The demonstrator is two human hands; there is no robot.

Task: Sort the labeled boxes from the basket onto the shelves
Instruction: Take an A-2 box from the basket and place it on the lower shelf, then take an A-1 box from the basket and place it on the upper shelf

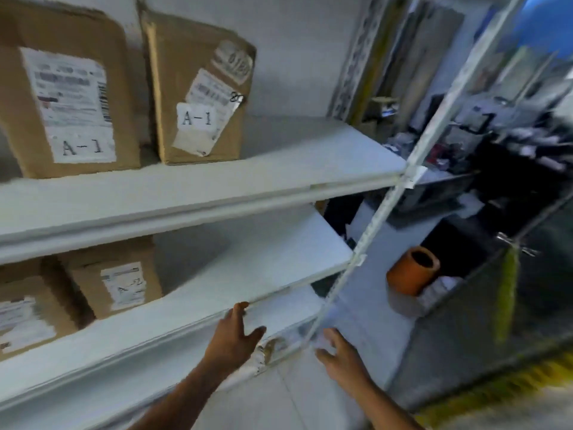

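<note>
Nearest the camera, both forearms reached forward and both hands were empty. The left hand (237, 335) had its fingers spread and loose, fingertips at the front edge of the lower shelf (217, 293); whether they touched it could not be told through the blur. The right hand (338, 356) was likewise open with fingers spread, held just beside the white corner post (376, 212) near the shelf's chipped, rust-marked corner, gripping nothing.

On the lower shelf, to the left, stood two cardboard boxes. The nearer box (24, 308) at the left edge carried a white label too blurred to read. The box behind it (114, 279) bore a label that appeared to read A-2.

On the upper shelf (217, 187) two taller boxes stood upright side by side, apart from each other by a narrow gap. The left box (65, 91) carried a shipping label with A-1 beneath it. The right box (201, 94) was tilted slightly and also marked A-1, over peeling labels.

The basket was not in view.

Beyond the post, to the right, an orange tube (412, 270) lay on its side among dark, blurred clutter.
</note>
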